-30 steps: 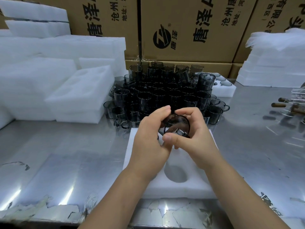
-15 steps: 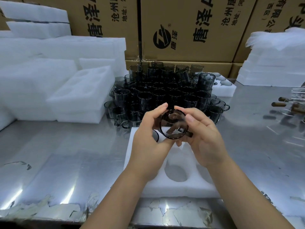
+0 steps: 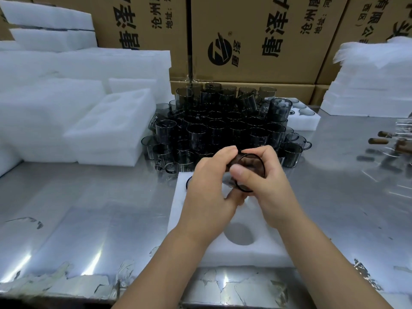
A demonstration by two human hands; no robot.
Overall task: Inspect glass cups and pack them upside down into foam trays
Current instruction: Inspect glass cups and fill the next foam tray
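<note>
A smoky grey glass cup [image 3: 250, 169] is held on its side above the white foam tray [image 3: 252, 253], its round rim turned toward me. My left hand [image 3: 209, 188] grips it from the left and my right hand [image 3: 269, 186] from the right, thumb across the rim. The tray lies on the steel table in front of me, with an empty round pocket [image 3: 239, 234] near its front. A dark cup rim [image 3: 189, 182] shows at the tray's far left corner, mostly hidden by my left hand.
A dense pile of grey glass cups [image 3: 220, 130] stands behind the tray. Stacks of foam trays [image 3: 107, 128] sit at left, more foam [image 3: 370, 90] at right, cardboard boxes [image 3: 249, 36] behind. Brown-handled items [image 3: 383, 141] lie at the right edge.
The cup has been turned between my hands, its rim swinging rightward. My right thumb has come over the rim again, and both hands stay above the tray.
</note>
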